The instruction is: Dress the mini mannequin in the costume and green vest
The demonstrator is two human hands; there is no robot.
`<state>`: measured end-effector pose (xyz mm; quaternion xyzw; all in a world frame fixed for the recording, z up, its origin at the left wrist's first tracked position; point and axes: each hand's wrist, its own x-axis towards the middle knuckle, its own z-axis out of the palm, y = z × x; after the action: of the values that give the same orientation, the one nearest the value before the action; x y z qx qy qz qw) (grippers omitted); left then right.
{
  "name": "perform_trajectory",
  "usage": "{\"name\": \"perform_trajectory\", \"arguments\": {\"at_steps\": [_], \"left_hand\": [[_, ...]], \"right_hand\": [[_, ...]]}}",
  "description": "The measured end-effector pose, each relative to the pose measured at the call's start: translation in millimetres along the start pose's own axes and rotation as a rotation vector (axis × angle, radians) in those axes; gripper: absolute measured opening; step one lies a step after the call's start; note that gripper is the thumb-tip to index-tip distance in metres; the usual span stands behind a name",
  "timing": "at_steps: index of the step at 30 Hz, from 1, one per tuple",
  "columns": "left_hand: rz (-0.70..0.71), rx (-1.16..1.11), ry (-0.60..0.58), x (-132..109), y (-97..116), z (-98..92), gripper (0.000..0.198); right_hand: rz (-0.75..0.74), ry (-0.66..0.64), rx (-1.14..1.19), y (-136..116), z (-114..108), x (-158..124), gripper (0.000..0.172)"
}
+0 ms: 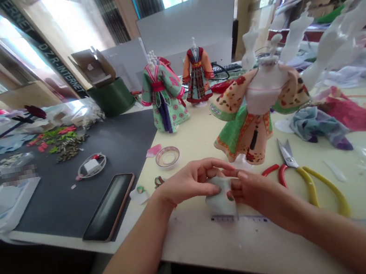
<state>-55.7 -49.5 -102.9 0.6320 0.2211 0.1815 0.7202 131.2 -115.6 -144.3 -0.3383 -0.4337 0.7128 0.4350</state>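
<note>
My left hand (191, 182) and my right hand (260, 192) meet over the near edge of the cream table (204, 237). Between them they pinch a small pale green piece of fabric (220, 202); both sets of fingers are closed on it. Just beyond the hands stands a small mannequin in an orange, green and white costume (256, 110). Scissors with red and yellow handles (299, 173) lie to the right of my right hand. A clear ruler (254, 218) lies under the fabric.
Two more dressed doll mannequins, a green one (162, 93) and a red one (197, 75), stand further back. A phone (109, 206) lies on a black mat (71, 185) at left, near a white charger (92, 166) and a small glass dish (167, 156). Fabric scraps (319, 125) lie at right.
</note>
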Motion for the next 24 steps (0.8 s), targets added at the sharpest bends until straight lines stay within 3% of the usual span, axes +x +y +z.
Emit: {"name": "perform_trajectory", "arguments": {"at_steps": [3, 9, 12, 15, 16, 18, 21, 24], "left_hand": [[-0.002, 0.027, 0.002, 1, -2, -2.7, 0.047], [0.055, 0.175, 0.080, 4, -4, -6.3, 0.051], [0.129, 0.290, 0.168, 6, -6, -6.6, 0.049], [0.231, 0.487, 0.251, 7, -6, -6.9, 0.041], [0.242, 0.573, 0.253, 6, -6, -7.4, 0.038], [0.193, 0.769, 0.216, 5, -5, -9.3, 0.039], [0.071, 1.055, 0.180, 4, -8, -14.0, 0.044], [0.032, 1.205, 0.278, 6, -12, -18.4, 0.037]], "right_hand": [[0.054, 0.033, 0.086, -5, 0, -3, 0.034], [-0.073, 0.289, -0.007, -7, -4, -4, 0.041], [-0.174, 0.343, -0.195, -7, -4, -5, 0.035], [-0.445, 0.443, -0.580, -8, -1, -11, 0.028], [-0.552, 0.418, -0.731, -8, 0, -13, 0.026], [-0.705, 0.197, -0.977, -8, 5, -19, 0.027], [-0.742, -0.278, -1.174, -6, 11, -26, 0.026], [-0.745, -0.466, -1.269, -3, 15, -28, 0.019]]}}
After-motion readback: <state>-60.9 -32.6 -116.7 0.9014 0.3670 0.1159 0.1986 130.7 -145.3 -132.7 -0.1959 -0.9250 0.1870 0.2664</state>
